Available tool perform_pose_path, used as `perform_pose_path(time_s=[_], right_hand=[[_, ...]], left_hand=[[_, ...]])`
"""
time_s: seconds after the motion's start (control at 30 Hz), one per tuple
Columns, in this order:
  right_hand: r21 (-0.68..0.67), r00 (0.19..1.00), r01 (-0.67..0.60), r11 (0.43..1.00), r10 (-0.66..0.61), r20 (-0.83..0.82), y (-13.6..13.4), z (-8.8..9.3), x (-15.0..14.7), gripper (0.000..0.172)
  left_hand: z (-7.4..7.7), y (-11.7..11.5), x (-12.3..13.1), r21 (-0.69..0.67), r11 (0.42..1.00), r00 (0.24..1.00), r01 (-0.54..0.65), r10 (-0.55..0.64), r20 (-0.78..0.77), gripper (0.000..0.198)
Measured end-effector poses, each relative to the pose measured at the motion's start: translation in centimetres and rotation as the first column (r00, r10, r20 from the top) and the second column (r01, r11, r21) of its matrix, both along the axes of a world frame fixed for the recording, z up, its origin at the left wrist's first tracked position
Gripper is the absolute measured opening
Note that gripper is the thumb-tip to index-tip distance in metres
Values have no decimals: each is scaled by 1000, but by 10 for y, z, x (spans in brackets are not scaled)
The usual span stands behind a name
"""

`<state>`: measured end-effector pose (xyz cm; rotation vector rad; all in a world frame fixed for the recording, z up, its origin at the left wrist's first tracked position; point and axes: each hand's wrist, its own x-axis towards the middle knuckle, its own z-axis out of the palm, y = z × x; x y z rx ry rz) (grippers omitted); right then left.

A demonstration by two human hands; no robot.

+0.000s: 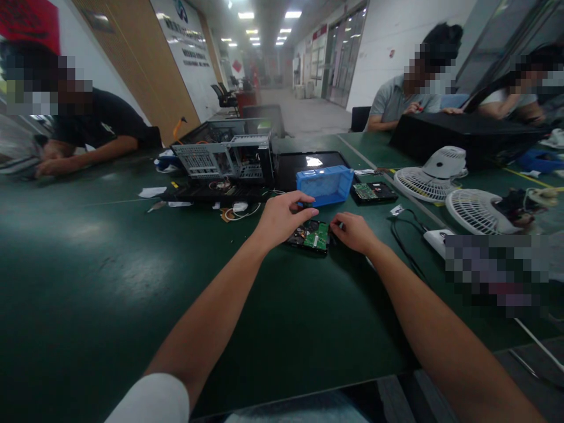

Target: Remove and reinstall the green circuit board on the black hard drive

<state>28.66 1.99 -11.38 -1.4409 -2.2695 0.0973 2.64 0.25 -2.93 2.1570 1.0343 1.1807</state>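
Note:
A hard drive [316, 237] lies on the green table with its green circuit board facing up. Over its left, far part is my left hand [284, 216], thumb and forefinger stretched out with a gap between them; no held thing can be made out there. At the drive's right edge, my right hand [352, 232] has its fingers curled together in a pinch. Whatever those fingertips hold, if anything, is too small to see. Just beyond both hands stands a blue plastic bin [325, 185], tipped on its side with its opening towards me.
An opened computer case [224, 158] stands at the back left. Another hard drive [373, 192] lies right of the bin. Farther right are white fan parts [429, 173], a power strip [436, 241] and a black cable [405, 235]. Several people sit around the table [132, 282].

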Motion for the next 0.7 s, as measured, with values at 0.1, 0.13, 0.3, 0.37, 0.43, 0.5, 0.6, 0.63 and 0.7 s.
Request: perform_pose_path(time_s=[0.1, 0.13, 0.3, 0.37, 0.43, 0.5, 0.6, 0.63, 0.7], right_hand=[[-8, 1000, 7, 1000, -7, 0, -1, 1, -1, 15], [-12, 1000, 6, 1000, -6, 2, -1, 1, -1, 15], [-12, 1000, 12, 1000, -12, -2, -1, 2, -1, 15], [-15, 1000, 14, 1000, -14, 0, -1, 2, -1, 15], [-23, 1000, 20, 1000, -20, 5, -2, 2, -2, 15], [-30, 1000, 27, 999, -27, 10, -2, 3, -2, 14], [-30, 1000, 28, 999, -28, 9, -2, 3, -2, 15], [-28, 1000, 26, 999, -26, 7, -2, 3, -2, 15], [-26, 1000, 20, 999, -20, 5, -2, 2, -2, 15]], left_hand=[[0, -2, 2, 107, 992, 998, -63, 64, -2, 19], [1, -3, 3, 130, 989, 997, -71, 74, -18, 17], [6, -5, 1, 100, 993, 995, -60, 67, -68, 22], [7, -5, 0, 30, 998, 997, -62, 63, -36, 32], [7, -4, -1, -24, 998, 998, -64, 64, -10, 36], [8, -4, -1, -40, 997, 998, -66, 66, -1, 33], [9, -4, -2, -30, 998, 998, -57, 57, -3, 28], [9, -4, -2, -24, 998, 999, -50, 50, -4, 26], [9, -4, -2, -12, 999, 999, -36, 36, -9, 23]])
